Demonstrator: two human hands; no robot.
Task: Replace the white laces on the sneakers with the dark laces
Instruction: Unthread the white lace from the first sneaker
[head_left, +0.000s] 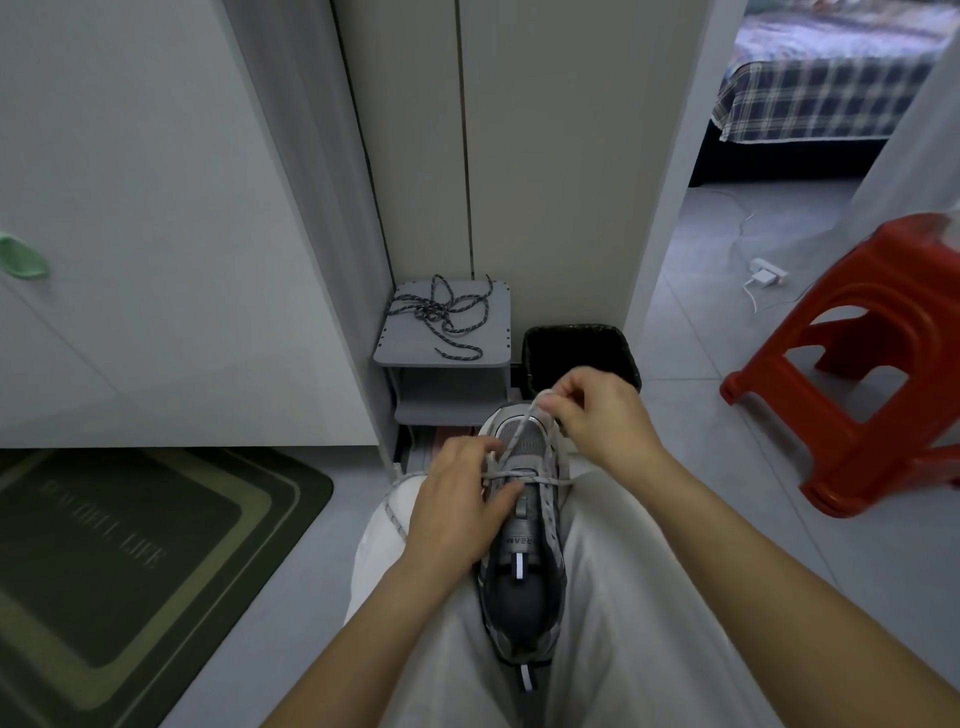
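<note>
A grey sneaker lies between my knees, toe pointing away from me. My left hand rests on its left side and holds it near the eyelets. My right hand hovers over the toe and pinches the white lace, which runs up taut from the eyelets. Another stretch of the white lace trails over my left knee. The dark laces lie in a loose tangle on top of a small grey shelf ahead.
A black bin stands just right of the grey shelf. A red plastic stool is on the right. A green mat lies on the floor at left beside a white cabinet. A doorway leads to a bed.
</note>
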